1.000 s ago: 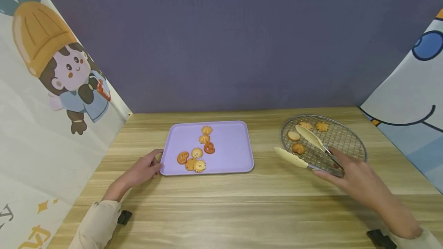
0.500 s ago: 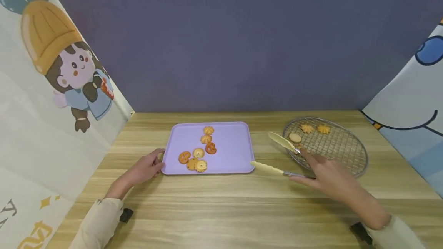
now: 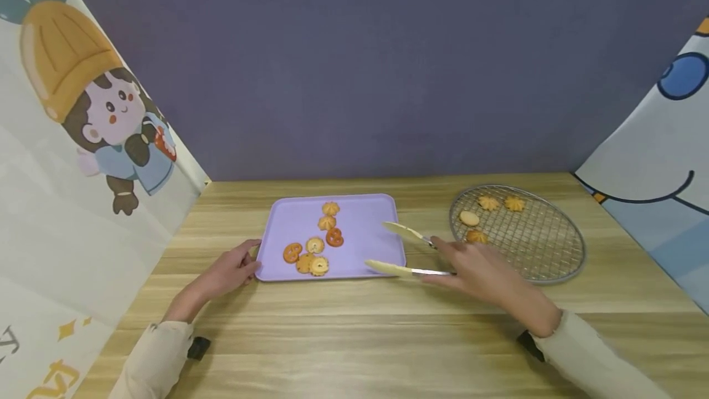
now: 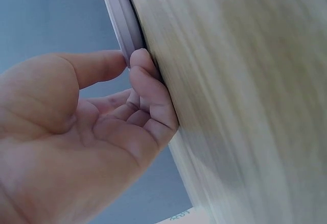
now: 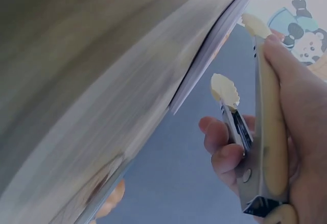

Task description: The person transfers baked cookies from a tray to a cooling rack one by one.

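Note:
My left hand [image 3: 234,271] pinches the left edge of a lilac tray [image 3: 370,209], thumb at the rim and fingertips under it, as the left wrist view [image 4: 134,38] shows close up. On the tray lie pretzels [image 3: 335,237], star-shaped cookies [image 3: 327,223] and round cookies [image 3: 319,265], some overlapping. My right hand [image 3: 480,268] grips metal tongs [image 5: 270,127] with cream tips. The tongs' arms are spread apart with nothing between them, and their tips overlap the tray's right side in the head view.
A round wire rack [image 3: 545,236] stands to the right, bearing star-shaped cookies [image 3: 515,203] and a pale oval cookie [image 3: 469,218] near its left rim. Behind the wooden table [image 3: 343,337] rises a dark wall [image 3: 354,66], with cartoon-printed panels [image 3: 66,251] on both sides.
My right hand has carried the spread tongs leftward from over the wire rack to the tray's right side, uncovering the rack's cookies. My left hand stays at the tray's edge.

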`<act>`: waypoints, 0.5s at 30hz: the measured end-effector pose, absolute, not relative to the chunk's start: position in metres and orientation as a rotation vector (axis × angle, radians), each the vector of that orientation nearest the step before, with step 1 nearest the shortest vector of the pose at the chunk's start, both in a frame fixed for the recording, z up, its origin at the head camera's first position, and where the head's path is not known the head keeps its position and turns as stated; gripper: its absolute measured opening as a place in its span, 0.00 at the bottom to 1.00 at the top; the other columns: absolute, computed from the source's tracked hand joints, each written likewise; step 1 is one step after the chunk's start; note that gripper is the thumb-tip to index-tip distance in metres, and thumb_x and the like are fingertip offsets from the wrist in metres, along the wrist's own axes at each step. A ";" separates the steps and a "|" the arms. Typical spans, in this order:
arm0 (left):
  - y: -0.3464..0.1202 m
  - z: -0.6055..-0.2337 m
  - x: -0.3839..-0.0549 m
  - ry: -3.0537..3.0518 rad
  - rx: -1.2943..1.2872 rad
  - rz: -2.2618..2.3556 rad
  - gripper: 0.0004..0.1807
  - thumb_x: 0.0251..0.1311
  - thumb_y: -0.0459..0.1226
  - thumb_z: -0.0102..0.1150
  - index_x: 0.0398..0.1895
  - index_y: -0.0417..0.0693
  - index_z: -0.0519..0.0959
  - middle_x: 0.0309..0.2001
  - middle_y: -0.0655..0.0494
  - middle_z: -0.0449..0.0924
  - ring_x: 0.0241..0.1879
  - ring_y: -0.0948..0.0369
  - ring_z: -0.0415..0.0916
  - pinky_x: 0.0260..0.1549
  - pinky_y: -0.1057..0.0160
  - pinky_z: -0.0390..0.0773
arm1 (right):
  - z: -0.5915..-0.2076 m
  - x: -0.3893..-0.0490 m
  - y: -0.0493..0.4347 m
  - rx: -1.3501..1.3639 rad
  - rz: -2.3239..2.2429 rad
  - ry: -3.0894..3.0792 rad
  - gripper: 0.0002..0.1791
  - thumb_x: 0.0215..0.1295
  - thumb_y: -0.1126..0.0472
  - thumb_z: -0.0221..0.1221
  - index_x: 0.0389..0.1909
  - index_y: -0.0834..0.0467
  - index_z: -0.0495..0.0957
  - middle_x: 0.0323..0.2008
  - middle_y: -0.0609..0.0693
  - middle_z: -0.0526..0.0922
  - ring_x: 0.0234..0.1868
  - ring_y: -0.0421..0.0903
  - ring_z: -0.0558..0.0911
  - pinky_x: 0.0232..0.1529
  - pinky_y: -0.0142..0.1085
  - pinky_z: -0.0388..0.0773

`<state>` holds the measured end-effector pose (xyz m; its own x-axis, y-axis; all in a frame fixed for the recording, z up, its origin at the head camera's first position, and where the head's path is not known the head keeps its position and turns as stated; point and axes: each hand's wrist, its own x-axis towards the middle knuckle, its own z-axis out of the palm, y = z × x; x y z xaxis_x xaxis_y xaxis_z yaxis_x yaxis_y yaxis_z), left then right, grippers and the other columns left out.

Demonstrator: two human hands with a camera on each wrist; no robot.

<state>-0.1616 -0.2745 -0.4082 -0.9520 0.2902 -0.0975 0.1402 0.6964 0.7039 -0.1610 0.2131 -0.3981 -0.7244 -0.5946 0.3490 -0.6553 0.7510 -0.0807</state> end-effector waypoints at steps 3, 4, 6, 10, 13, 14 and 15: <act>-0.275 -0.409 -0.161 2.706 0.353 1.102 0.28 0.70 0.29 0.53 0.69 0.27 0.60 0.26 0.52 0.74 0.24 0.61 0.71 0.21 0.67 0.72 | -0.398 -0.166 0.202 0.999 0.308 -2.694 0.40 0.57 0.36 0.66 0.59 0.63 0.78 0.24 0.47 0.82 0.15 0.32 0.67 0.14 0.28 0.67; -0.275 -0.409 -0.162 2.705 0.350 1.103 0.28 0.70 0.29 0.53 0.69 0.27 0.60 0.26 0.52 0.74 0.23 0.61 0.71 0.21 0.67 0.72 | -0.398 -0.168 0.199 1.013 0.313 -2.700 0.39 0.57 0.36 0.66 0.59 0.63 0.78 0.22 0.46 0.80 0.14 0.32 0.66 0.15 0.28 0.67; -0.276 -0.410 -0.162 2.705 0.354 1.106 0.28 0.70 0.29 0.53 0.69 0.27 0.60 0.26 0.52 0.74 0.23 0.62 0.71 0.21 0.67 0.72 | -0.398 -0.171 0.192 1.038 0.316 -2.705 0.39 0.58 0.36 0.66 0.58 0.64 0.78 0.18 0.42 0.76 0.14 0.31 0.64 0.15 0.28 0.66; -0.276 -0.410 -0.163 2.707 0.360 1.108 0.27 0.70 0.29 0.53 0.69 0.28 0.61 0.26 0.52 0.74 0.23 0.62 0.71 0.21 0.67 0.71 | -0.397 -0.178 0.180 1.085 0.305 -2.685 0.36 0.58 0.35 0.66 0.53 0.63 0.81 0.16 0.39 0.71 0.14 0.31 0.63 0.16 0.27 0.66; -0.276 -0.411 -0.163 2.705 0.360 1.111 0.27 0.70 0.30 0.53 0.69 0.28 0.60 0.26 0.52 0.74 0.23 0.62 0.71 0.21 0.67 0.72 | -0.395 -0.181 0.171 1.115 0.285 -2.672 0.34 0.57 0.34 0.65 0.48 0.61 0.82 0.14 0.38 0.69 0.13 0.32 0.64 0.15 0.28 0.66; -0.276 -0.411 -0.163 2.703 0.365 1.111 0.28 0.70 0.29 0.53 0.69 0.27 0.60 0.26 0.52 0.74 0.23 0.62 0.71 0.21 0.67 0.72 | -0.395 -0.181 0.169 1.117 0.273 -2.676 0.34 0.57 0.34 0.65 0.47 0.61 0.82 0.14 0.37 0.67 0.13 0.33 0.64 0.14 0.28 0.65; -0.276 -0.411 -0.163 2.703 0.359 1.106 0.28 0.70 0.29 0.52 0.69 0.27 0.60 0.26 0.52 0.74 0.23 0.61 0.71 0.21 0.67 0.72 | -0.394 -0.181 0.166 1.119 0.265 -2.678 0.33 0.57 0.33 0.65 0.45 0.60 0.82 0.13 0.37 0.67 0.13 0.33 0.64 0.14 0.29 0.65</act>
<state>-0.1627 -0.2763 -0.4107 -0.9507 0.2965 -0.0907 0.1479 0.6907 0.7079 -0.1811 0.1658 -0.3942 -0.6834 -0.6759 0.2760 -0.7169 0.6928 -0.0786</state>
